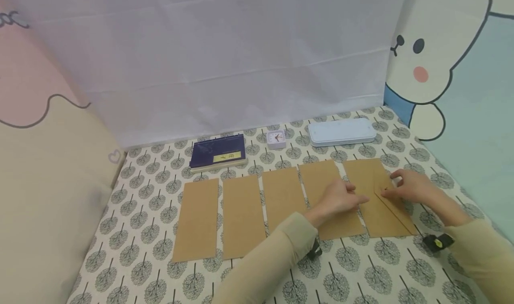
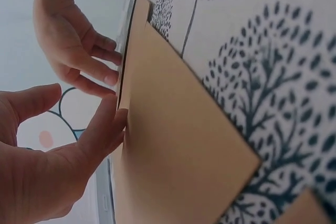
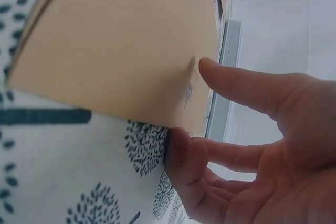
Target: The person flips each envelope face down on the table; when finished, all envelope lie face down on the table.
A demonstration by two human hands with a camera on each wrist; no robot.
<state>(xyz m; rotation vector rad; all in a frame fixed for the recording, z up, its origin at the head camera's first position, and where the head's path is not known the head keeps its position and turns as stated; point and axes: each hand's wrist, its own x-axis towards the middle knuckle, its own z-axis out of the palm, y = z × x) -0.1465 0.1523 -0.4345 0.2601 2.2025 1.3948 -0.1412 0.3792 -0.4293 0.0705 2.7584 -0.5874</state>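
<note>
Several brown paper envelopes lie in a row on the table. The rightmost envelope [image 1: 375,214] has a slanting paper edge along its right part; in the right wrist view a layer stands slightly apart at the left edge. My right hand [image 1: 413,185] is at this envelope's right side. Its thumb [image 3: 220,74] is over the paper by a small dark mark, and its fingers are at the border, tips partly hidden. My left hand [image 1: 337,199] reaches over the neighbouring envelope [image 1: 319,176]. In the left wrist view, its extended fingers [image 2: 102,121] touch brown paper, with the thumb apart.
Behind the row are a dark blue book [image 1: 206,152], a small square clock [image 1: 276,139] and a pale blue flat case [image 1: 341,131]. Three more envelopes, including the leftmost envelope [image 1: 196,219], lie left. A white curtain [image 1: 241,58] hangs behind the tree-patterned cloth [image 1: 136,250].
</note>
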